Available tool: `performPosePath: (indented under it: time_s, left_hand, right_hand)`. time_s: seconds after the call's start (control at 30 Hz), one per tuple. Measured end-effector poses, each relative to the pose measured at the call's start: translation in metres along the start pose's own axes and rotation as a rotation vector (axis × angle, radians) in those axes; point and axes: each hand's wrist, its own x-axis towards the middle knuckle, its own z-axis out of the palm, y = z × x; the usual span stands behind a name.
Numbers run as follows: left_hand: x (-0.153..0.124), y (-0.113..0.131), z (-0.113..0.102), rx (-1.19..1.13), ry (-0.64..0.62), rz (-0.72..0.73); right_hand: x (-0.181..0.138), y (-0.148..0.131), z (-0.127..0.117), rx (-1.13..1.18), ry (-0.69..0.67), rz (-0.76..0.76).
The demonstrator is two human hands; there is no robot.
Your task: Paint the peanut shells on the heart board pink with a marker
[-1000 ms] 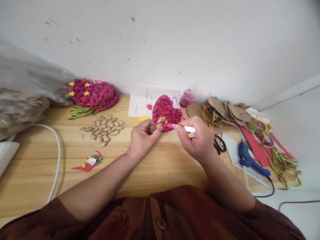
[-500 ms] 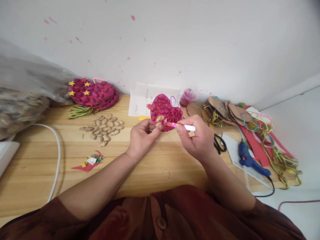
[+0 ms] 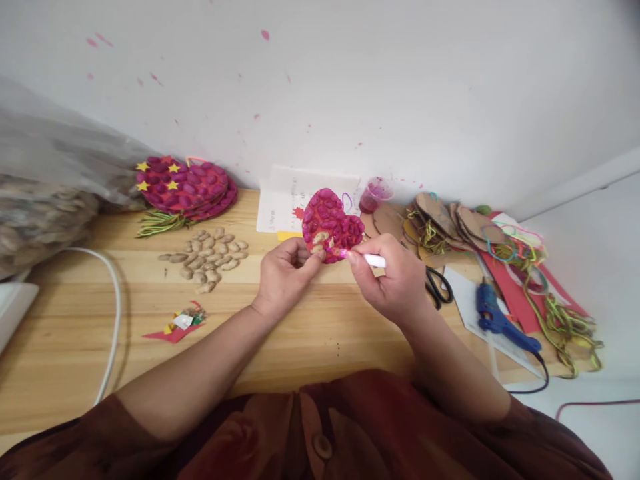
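My left hand [image 3: 289, 275] grips the lower left edge of a heart-shaped peanut craft [image 3: 325, 217], thumb on its front. Most of the peanuts on it are magenta, and a few pale, uncoloured peanuts [image 3: 320, 238] show near my thumb. A purple cord loop sticks out at its top. Between the fingers of my right hand [image 3: 393, 277] is a white-handled paintbrush [image 3: 374, 261]. Its pink-stained tip touches the lower part of the heart or lies just in front of it; I cannot tell which.
Left: loose peanuts [image 3: 207, 257], finished magenta crafts [image 3: 187, 187], paper scraps [image 3: 179, 323], a bag of peanuts [image 3: 43, 220] and a white cable [image 3: 116, 313]. Right: a paint cup [image 3: 376, 193], cardboard pieces [image 3: 440, 217], scissors [image 3: 440, 287], a blue glue gun [image 3: 500, 320] and cords [image 3: 565, 327]. Written paper [image 3: 277, 200] lies behind.
The brush and my right hand have shifted slightly, with the tip now lower and further right on the heart. My left hand and the heart have stayed almost still.
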Motion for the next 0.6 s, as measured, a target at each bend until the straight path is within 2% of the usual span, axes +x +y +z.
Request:
performPosePath:
  time_s: [0.47, 0.6]
  left_hand:
    - [0.0, 0.001, 0.0006, 0.003, 0.011, -0.017]
    - [0.0005, 0.0029, 0.0005, -0.049, 0.02, -0.074]
  right_hand:
    - [0.0011, 0.0007, 0.0003, -0.001, 0.005, -0.025]
    - [0.002, 0.0012, -0.0015, 0.024, -0.009, -0.013]
